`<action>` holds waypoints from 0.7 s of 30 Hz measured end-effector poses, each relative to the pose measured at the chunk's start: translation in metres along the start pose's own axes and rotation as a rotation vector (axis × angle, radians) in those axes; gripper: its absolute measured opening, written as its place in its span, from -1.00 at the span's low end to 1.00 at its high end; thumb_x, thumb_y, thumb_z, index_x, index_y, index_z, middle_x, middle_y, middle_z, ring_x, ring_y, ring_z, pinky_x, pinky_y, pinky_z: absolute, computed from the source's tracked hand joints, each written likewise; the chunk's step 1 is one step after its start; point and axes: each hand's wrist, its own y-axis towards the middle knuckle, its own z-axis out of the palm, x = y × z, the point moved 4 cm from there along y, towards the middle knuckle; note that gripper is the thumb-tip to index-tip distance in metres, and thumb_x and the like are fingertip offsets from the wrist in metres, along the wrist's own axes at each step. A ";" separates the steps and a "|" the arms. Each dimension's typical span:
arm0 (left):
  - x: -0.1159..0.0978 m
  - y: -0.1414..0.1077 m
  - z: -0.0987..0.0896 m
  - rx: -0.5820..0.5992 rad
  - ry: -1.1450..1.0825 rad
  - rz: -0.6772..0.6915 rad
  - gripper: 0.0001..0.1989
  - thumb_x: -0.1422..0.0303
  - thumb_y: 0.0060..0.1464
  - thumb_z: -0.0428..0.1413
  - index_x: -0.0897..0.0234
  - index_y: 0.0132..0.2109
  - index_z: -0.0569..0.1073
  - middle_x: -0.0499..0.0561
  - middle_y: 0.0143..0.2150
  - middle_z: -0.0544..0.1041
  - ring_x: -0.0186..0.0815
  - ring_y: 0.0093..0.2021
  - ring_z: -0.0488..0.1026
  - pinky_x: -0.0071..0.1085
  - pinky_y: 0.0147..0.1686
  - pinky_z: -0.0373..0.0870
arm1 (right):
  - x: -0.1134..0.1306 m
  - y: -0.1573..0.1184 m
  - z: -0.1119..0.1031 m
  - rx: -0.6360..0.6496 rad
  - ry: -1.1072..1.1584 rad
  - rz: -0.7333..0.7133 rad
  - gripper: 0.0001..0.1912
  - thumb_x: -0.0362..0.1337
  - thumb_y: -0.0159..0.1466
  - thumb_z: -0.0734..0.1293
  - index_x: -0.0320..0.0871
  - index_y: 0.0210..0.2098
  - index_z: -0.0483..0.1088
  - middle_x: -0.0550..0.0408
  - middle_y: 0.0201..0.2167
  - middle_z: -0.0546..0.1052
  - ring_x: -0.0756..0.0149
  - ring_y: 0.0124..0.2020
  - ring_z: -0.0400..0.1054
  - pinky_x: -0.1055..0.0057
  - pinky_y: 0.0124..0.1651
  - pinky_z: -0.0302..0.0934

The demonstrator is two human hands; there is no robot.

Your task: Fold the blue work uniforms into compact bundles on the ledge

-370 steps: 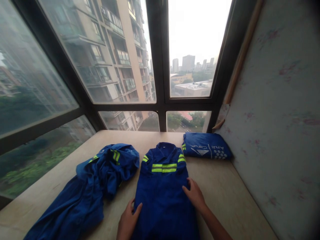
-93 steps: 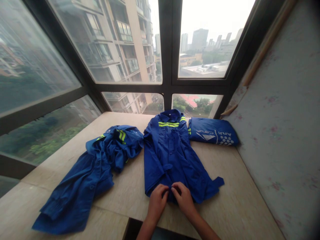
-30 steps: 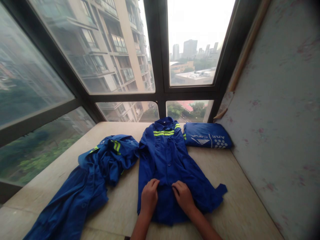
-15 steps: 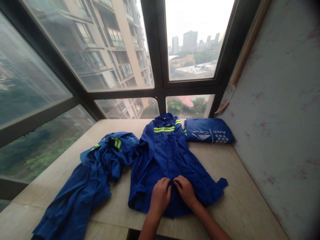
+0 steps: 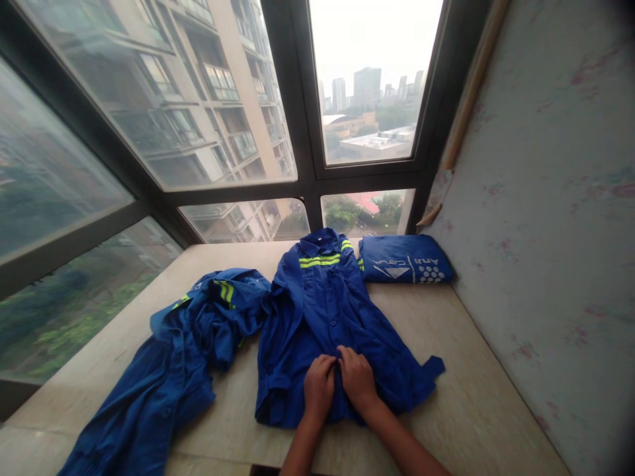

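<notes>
A blue work shirt with yellow-green stripes across its chest lies front side up, collar away from me. My left hand is closed on the lower front, its fingertips pinching cloth at the button strip. Right beside it, my right hand grips the same strip from the other side, fingers bent and almost touching the left ones. Whatever button lies between the fingertips is hidden. One button shows on the strip above my hands.
Crumpled to the left is another blue striped work garment, touching the shirt's sleeve. A folded blue garment with white print sits at the back right by the papered wall. Dark-framed windows border the pale ledge.
My two hands have come closer together at the button strip, the right one shifting inward. The whole view has swung slightly, with the clothes staying in place.
</notes>
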 end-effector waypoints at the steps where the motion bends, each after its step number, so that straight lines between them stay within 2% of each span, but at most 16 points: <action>1: 0.000 0.000 -0.001 0.004 -0.006 0.002 -0.71 0.43 0.20 -0.06 0.23 -0.16 0.57 0.07 -0.19 0.60 -0.21 -0.16 0.51 -0.21 -0.09 0.46 | 0.001 0.001 0.001 0.007 -0.012 -0.008 -0.68 -0.49 0.34 0.14 -0.10 -0.18 0.49 0.03 -0.29 0.53 0.25 -0.31 0.40 0.38 -0.18 0.17; 6: -0.002 0.001 -0.004 0.026 -0.036 0.011 -0.69 0.44 0.18 -0.06 0.21 -0.15 0.58 0.07 -0.18 0.60 -0.21 -0.14 0.52 -0.21 -0.08 0.48 | 0.004 0.007 0.001 0.020 0.003 -0.019 -0.70 -0.50 0.32 0.18 -0.08 -0.29 0.50 0.05 -0.34 0.51 0.27 -0.34 0.39 0.41 -0.21 0.16; 11: -0.003 -0.006 -0.014 0.046 -0.053 0.030 -0.67 0.44 0.19 -0.08 0.20 -0.10 0.57 0.08 -0.13 0.60 -0.23 -0.11 0.54 -0.22 -0.04 0.49 | -0.003 0.013 -0.007 -0.065 0.179 0.067 -0.69 -0.45 0.33 0.14 -0.13 -0.23 0.51 0.00 -0.28 0.55 0.25 -0.26 0.44 0.40 -0.15 0.25; 14: 0.010 -0.015 -0.040 -0.013 -0.024 0.006 -0.68 0.40 0.22 -0.08 0.19 -0.08 0.57 0.08 -0.14 0.59 -0.21 -0.10 0.55 -0.23 -0.05 0.50 | -0.026 0.015 -0.024 -0.169 0.360 0.135 -0.71 -0.38 0.32 0.13 -0.16 -0.24 0.50 -0.01 -0.28 0.56 0.22 -0.22 0.46 0.35 -0.10 0.30; 17: 0.032 -0.025 -0.074 -0.092 0.072 -0.067 -0.68 0.35 0.22 -0.08 0.19 -0.08 0.56 0.08 -0.14 0.59 -0.17 -0.09 0.55 -0.17 -0.03 0.50 | -0.059 0.014 -0.049 -0.257 0.382 0.245 -0.72 -0.31 0.31 0.15 -0.18 -0.25 0.49 -0.05 -0.27 0.57 0.17 -0.19 0.47 0.28 -0.05 0.31; 19: 0.042 -0.031 -0.090 -0.063 0.155 -0.124 -0.68 0.37 0.20 -0.09 0.19 -0.11 0.56 0.07 -0.15 0.59 -0.15 -0.09 0.55 -0.13 -0.03 0.49 | -0.072 0.014 -0.062 -0.235 0.312 0.273 -0.72 -0.30 0.30 0.15 -0.16 -0.25 0.50 -0.05 -0.27 0.57 0.14 -0.19 0.46 0.25 -0.05 0.30; 21: 0.043 -0.032 -0.097 0.000 0.222 -0.150 -0.66 0.44 0.15 -0.09 0.21 -0.11 0.56 0.08 -0.15 0.59 -0.14 -0.09 0.54 -0.13 -0.02 0.48 | -0.070 0.016 -0.072 -0.174 0.210 0.246 -0.71 -0.33 0.29 0.15 -0.13 -0.22 0.51 -0.05 -0.26 0.56 0.12 -0.19 0.45 0.23 -0.06 0.29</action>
